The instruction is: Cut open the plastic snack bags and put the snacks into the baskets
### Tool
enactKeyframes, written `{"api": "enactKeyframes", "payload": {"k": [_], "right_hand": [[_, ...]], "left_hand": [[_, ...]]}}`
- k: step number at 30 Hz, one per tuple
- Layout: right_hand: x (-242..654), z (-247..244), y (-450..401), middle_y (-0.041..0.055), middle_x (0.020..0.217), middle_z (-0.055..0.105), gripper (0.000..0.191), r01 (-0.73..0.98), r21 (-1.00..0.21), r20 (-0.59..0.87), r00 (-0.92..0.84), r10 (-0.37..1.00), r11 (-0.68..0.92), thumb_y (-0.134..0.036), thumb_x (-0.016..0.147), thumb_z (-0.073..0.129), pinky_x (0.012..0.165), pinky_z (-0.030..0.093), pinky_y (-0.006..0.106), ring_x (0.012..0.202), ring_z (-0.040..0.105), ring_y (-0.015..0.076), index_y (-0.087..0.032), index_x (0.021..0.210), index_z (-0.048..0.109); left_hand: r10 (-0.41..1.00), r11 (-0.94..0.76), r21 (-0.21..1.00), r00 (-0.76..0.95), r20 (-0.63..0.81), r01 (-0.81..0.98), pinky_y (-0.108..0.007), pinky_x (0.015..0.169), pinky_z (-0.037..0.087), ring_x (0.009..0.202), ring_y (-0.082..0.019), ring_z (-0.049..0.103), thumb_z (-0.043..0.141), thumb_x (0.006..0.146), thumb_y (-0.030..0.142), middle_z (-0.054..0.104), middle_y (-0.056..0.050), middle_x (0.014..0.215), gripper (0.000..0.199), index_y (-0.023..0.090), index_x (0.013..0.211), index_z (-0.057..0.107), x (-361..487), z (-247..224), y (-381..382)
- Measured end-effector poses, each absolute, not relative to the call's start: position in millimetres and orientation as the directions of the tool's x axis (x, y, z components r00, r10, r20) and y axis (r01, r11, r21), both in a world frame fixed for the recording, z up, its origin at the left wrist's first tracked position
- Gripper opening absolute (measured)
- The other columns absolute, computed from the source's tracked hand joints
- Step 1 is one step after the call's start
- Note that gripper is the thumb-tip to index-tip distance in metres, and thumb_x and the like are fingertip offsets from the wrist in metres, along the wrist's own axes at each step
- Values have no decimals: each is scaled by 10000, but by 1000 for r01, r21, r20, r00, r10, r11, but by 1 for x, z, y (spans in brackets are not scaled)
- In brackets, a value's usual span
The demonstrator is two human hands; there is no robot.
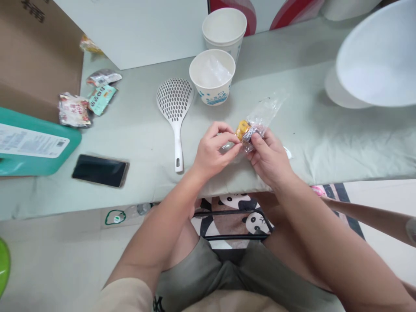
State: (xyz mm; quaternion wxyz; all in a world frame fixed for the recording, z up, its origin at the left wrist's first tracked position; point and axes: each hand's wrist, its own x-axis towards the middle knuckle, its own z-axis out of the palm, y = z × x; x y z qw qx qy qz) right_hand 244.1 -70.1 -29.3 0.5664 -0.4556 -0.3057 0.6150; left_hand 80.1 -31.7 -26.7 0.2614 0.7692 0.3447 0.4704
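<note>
A clear plastic bag [264,108] with small yellow and dark purple pieces in its lower end is held above the table's front part. My right hand [271,158] grips the bag at the dark pieces, thumb on top. From the other side, my left hand [217,149] pinches the bag's edge beside the yellow piece [242,129]. Behind the hands stands a paper cup [214,93] with clear plastic in it. A white slotted ladle [176,112] lies left of the cup, handle toward me. Part of a small white object [287,152] shows beside my right hand.
Stacked paper cups [224,26] stand at the back. Small snack packets [102,99] and a phone [100,170] lie at the left, near a green container [39,143] and a cardboard box [35,56]. A large white bowl [380,56] is at the right.
</note>
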Motion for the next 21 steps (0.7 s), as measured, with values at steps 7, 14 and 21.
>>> {"api": "enactKeyframes", "payload": {"k": [7,14,21], "right_hand": [[242,-27,-71,-6,1104,709,419,-410,-895,-223,70,972,-176,-580,784,839,833,606,321,1007,690,180,-323,1050,645],[244,-25,-70,0,1009,667,579,-367,-915,-200,53,978,-167,-630,708,875,801,570,319,905,655,173,-311,1119,621],[247,-20,-73,24,1249,645,687,-352,-916,-191,-38,981,-192,-489,635,951,917,568,361,1027,663,194,-321,1172,557]], "left_hand": [[869,-459,880,265,417,123,-242,698,554,873,-139,638,722,922,392,603,-39,922,207,200,850,696,80,-27,-31],[928,-305,952,239,287,40,-208,633,503,734,-93,592,719,915,401,600,-12,833,249,188,804,650,81,-20,-31],[962,-126,992,248,114,33,-249,583,468,655,-118,605,725,896,444,620,-1,748,270,206,835,612,80,-19,-32]]}}
